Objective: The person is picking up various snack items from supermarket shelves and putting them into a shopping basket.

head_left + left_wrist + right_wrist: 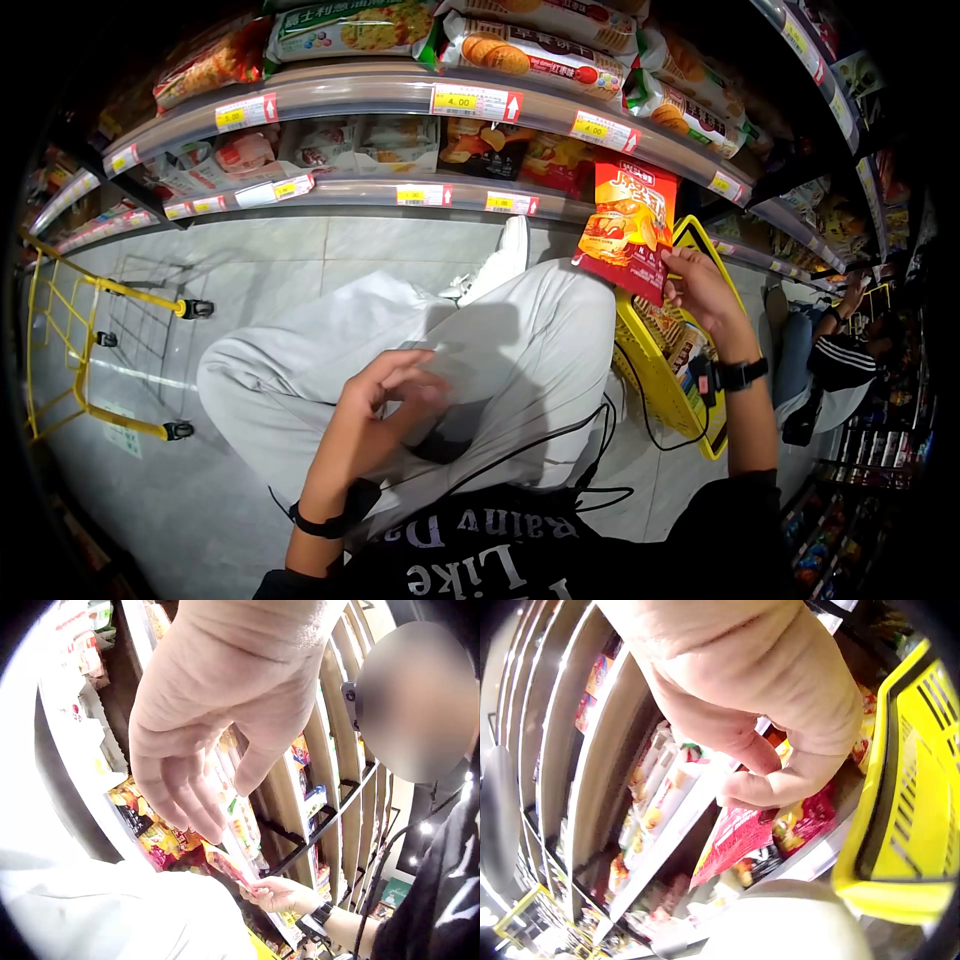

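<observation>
My right hand (705,285) pinches the edge of a red and orange snack bag (630,225) between thumb and fingers, holding it up over my right knee, in front of the lower shelf. The same bag (739,836) hangs below the pinching thumb and finger in the right wrist view. Right under that hand stands a yellow shopping basket (640,370) with several packages (685,350) inside. My left hand (390,405) hovers above my lap with loosely bent fingers and holds nothing. In the left wrist view the left hand (217,712) shows relaxed fingers and a thumb held apart.
Shelves with price tags (475,102) run across the front, carrying biscuit packs (530,55) and bagged snacks (485,148). A yellow wheeled cart (85,350) stands at the left. Black cables (560,435) trail over my lap. Another person (840,360) sits at the far right.
</observation>
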`<state>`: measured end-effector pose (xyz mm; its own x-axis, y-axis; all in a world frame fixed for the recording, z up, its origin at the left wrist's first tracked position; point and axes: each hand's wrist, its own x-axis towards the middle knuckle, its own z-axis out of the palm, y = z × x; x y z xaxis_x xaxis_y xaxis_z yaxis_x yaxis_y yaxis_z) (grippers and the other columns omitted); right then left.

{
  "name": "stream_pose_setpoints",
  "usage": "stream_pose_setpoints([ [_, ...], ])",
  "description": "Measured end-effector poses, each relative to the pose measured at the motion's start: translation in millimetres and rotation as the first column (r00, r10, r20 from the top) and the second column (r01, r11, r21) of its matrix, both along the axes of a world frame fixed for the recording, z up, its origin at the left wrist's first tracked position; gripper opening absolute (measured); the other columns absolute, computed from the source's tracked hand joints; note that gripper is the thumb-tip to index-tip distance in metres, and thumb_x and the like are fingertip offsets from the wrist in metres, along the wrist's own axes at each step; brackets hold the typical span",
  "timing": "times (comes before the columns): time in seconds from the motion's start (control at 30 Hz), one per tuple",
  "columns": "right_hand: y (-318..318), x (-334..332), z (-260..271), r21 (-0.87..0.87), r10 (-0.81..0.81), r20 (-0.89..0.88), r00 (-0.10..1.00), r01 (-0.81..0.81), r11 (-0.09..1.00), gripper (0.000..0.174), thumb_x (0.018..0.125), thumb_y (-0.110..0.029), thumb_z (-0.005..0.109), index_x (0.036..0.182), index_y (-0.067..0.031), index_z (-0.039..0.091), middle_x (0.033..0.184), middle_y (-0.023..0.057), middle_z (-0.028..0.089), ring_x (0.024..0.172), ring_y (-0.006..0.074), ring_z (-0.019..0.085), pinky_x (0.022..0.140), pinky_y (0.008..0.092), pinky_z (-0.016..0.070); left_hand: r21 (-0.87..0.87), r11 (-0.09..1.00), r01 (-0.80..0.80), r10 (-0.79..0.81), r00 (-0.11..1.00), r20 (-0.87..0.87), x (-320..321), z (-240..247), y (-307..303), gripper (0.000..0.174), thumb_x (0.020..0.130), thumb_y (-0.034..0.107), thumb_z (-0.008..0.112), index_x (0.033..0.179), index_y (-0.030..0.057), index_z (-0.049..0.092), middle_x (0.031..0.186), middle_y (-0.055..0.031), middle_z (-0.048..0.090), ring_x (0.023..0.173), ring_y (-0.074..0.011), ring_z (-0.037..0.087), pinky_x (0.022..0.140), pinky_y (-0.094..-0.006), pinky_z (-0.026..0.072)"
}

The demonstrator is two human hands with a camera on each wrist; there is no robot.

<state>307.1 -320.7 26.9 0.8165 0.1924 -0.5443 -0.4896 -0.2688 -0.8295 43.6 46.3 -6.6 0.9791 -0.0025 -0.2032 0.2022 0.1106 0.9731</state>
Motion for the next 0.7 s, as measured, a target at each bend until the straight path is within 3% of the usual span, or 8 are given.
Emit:
stream_pose_setpoints([
  [0.07, -13.1, 27.8, -8.4, -0.088, -0.020, 0.000, 1.000, 0.020, 0.996, 0.011, 0.100, -0.017, 0.056, 0.094, -0.0086, 0.058, 0.072, 0.0014, 0.059, 0.052, 0.0109, 0.054, 0.045, 0.0239, 0.0394, -0.049, 0.998, -0.029, 0.029, 1.000, 0.000, -5.4, -7.6, 4.0, 0.040, 0.092, -0.011, 0.055, 0.130, 0.0016, 0.053, 0.106, -0.0125, 0.072, 0.094, -0.0174, 0.069, 0.085, -0.0285, 0.0518],
  [0.23, -31.8, 103.7, -37.8, -0.191, -0.101, 0.134, 0.986, 0.126, 0.974, 0.015, 0.101, -0.017, 0.050, 0.099, -0.0029, 0.056, 0.079, 0.0092, 0.066, 0.061, 0.0181, 0.067, 0.054, 0.0292, 0.0557, -0.094, 0.993, -0.070, 0.068, 0.997, -0.020, -13.2, -10.0, 12.4, 0.034, 0.096, -0.007, 0.053, 0.129, 0.0002, 0.053, 0.107, -0.0137, 0.071, 0.094, -0.0187, 0.069, 0.087, -0.0300, 0.0521],
  [0.27, -33.2, 118.7, -43.5, -0.191, -0.109, 0.130, 0.985, 0.133, 0.973, 0.020, 0.102, -0.019, 0.049, 0.105, -0.0001, 0.054, 0.080, 0.0116, 0.068, 0.062, 0.0202, 0.069, 0.054, 0.0300, 0.0574, -0.114, 0.990, -0.085, 0.080, 0.996, -0.050, -14.6, -10.4, 13.8, 0.033, 0.096, -0.004, 0.056, 0.128, 0.0004, 0.054, 0.107, -0.0120, 0.071, 0.094, -0.0159, 0.068, 0.086, -0.0275, 0.0510],
  [0.4, -22.4, 162.4, -63.1, -0.241, -0.137, 0.200, 0.970, 0.185, 0.953, 0.023, 0.102, -0.017, 0.045, 0.114, 0.0003, 0.053, 0.086, 0.0138, 0.069, 0.067, 0.0199, 0.071, 0.054, 0.0301, 0.0582, -0.122, 0.984, -0.130, 0.112, 0.983, -0.142, -18.2, -10.5, 16.8, 0.029, 0.098, 0.005, 0.058, 0.127, -0.0005, 0.055, 0.108, -0.0111, 0.071, 0.096, -0.0140, 0.066, 0.086, -0.0259, 0.0505],
  [0.47, -3.0, 165.6, -65.4, -0.279, -0.142, 0.384, 0.912, 0.261, 0.924, 0.036, 0.099, -0.017, 0.045, 0.130, 0.0008, 0.049, 0.105, 0.0230, 0.069, 0.084, 0.0314, 0.072, 0.069, 0.0390, 0.0597, -0.108, 0.984, -0.141, 0.127, 0.983, -0.134, -19.2, -11.5, 17.6, 0.029, 0.099, 0.005, 0.058, 0.126, -0.0014, 0.055, 0.108, -0.0118, 0.071, 0.096, -0.0147, 0.067, 0.086, -0.0265, 0.0509],
  [0.57, -13.4, 196.1, -81.2, -0.442, 0.067, 0.492, 0.868, 0.182, 0.878, 0.039, 0.098, -0.017, 0.045, 0.132, 0.0006, 0.048, 0.108, 0.0244, 0.067, 0.089, 0.0336, 0.071, 0.074, 0.0400, 0.0583, -0.089, 0.982, -0.167, 0.154, 0.978, -0.137, -19.4, -12.3, 19.6, 0.029, 0.099, 0.007, 0.059, 0.126, -0.0027, 0.055, 0.107, -0.0130, 0.071, 0.096, -0.0157, 0.067, 0.087, -0.0277, 0.0514],
  [0.7, -40.2, 221.9, -97.9, -0.702, 0.417, 0.442, 0.794, 0.017, 0.712, 0.042, 0.096, -0.018, 0.046, 0.134, 0.0004, 0.047, 0.113, 0.0263, 0.066, 0.094, 0.0366, 0.069, 0.079, 0.0414, 0.0564, -0.085, 0.978, -0.191, 0.176, 0.972, -0.158, -18.3, -14.6, 21.7, 0.030, 0.099, 0.007, 0.059, 0.126, -0.0039, 0.054, 0.108, -0.0137, 0.071, 0.097, -0.0164, 0.067, 0.089, -0.0285, 0.0513],
])
